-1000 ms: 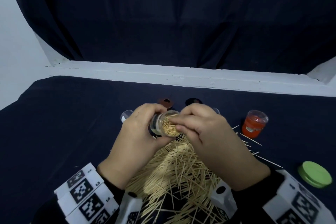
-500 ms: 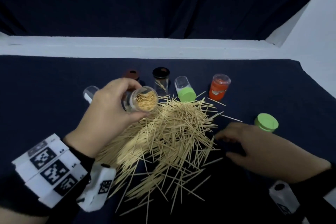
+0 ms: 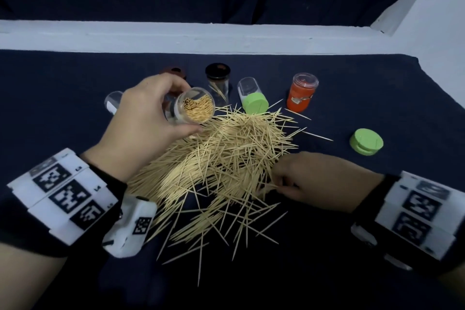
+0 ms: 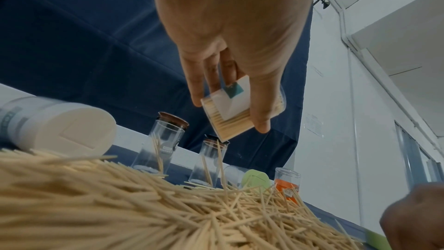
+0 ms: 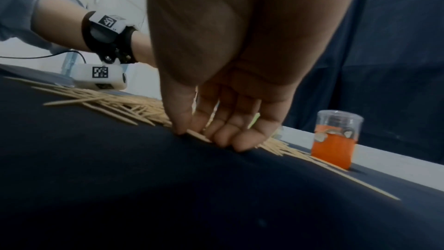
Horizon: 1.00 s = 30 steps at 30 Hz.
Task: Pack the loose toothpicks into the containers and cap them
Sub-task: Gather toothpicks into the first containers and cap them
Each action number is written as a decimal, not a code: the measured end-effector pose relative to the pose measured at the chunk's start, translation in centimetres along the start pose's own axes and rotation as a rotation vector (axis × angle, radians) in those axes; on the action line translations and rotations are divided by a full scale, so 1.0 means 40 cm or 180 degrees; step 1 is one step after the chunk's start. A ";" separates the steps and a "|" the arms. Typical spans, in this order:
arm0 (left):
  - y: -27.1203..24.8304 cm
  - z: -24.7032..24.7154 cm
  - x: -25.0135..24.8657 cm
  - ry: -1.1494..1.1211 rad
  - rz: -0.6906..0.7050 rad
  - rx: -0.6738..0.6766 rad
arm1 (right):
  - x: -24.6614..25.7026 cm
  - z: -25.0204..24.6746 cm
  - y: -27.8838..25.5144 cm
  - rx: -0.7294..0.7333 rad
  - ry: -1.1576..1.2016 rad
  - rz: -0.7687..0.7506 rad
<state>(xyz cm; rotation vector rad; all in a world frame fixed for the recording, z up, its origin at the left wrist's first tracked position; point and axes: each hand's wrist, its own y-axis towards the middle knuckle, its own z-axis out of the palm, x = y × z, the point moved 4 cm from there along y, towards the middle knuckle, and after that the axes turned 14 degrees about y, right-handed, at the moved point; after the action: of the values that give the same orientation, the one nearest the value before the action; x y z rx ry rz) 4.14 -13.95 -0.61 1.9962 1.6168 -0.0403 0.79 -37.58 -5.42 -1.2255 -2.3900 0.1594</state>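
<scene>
1. over the dark cloth (image 3: 75,98), left of centre: the left hand (image 3: 141,128) grasps a clear container (image 3: 195,106), tilted with its open mouth toward the camera and partly filled with packed toothpicks; no cap is on it.
2. centre, spreading toward the near edge: the pile of loose toothpicks (image 3: 221,163) lies criss-crossed on the cloth, with a few strays at its right and near fringes.
3. right of the pile, touching its edge: the right hand (image 3: 314,181), fingers curled down so that the fingertips (image 5: 223,140) press on a few toothpicks against the cloth; judged to be gathering a pinch, though whether any are lifted cannot be told.
4. far row: a capped white container (image 4: 60,126) lying on its side behind the left hand, two upright clear jars with dark lids (image 3: 217,83), a green-capped container (image 3: 251,99) lying down, and an orange container (image 3: 302,94) standing upright.
5. far right, well apart from the pile: a loose green cap (image 3: 366,141).
6. risk: the held container is tipped; a steeper tilt or a nudge from incoming sticks could spill its contents.
7. risk: picks pinched crosswise would jam at the mouth, snap, or scatter.
8. risk: the thin sticks lie flat on soft cloth, so fingertips may slide over them or flick strays outward.
</scene>
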 end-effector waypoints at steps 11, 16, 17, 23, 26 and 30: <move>-0.002 0.001 0.013 -0.0023 -0.0066 -0.0033 | 0.046 -0.053 0.034 -0.0388 -0.0467 -0.0277; -0.008 0.001 -0.002 -0.0060 -0.0050 0.0016 | 0.056 -0.023 0.059 -0.0162 -0.1319 -0.0554; -0.007 0.000 -0.004 -0.0061 -0.0045 0.0020 | 0.058 -0.021 0.066 -0.0249 -0.1413 -0.0616; -0.006 0.001 -0.007 -0.0078 -0.0042 0.0023 | 0.063 -0.004 0.123 -0.0507 -0.1464 -0.0939; -0.004 0.003 -0.007 -0.0092 -0.0033 0.0024 | 0.072 -0.002 0.138 -0.0509 -0.1466 -0.1016; -0.002 0.008 -0.005 -0.0100 -0.0024 0.0041 | 0.076 0.012 0.149 -0.0495 -0.1276 -0.1087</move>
<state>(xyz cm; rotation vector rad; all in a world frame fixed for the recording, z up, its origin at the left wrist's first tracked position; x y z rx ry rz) 4.13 -14.24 -0.84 1.9896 1.6080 -0.0848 3.48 -31.55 -6.63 -0.8907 -2.9696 0.1217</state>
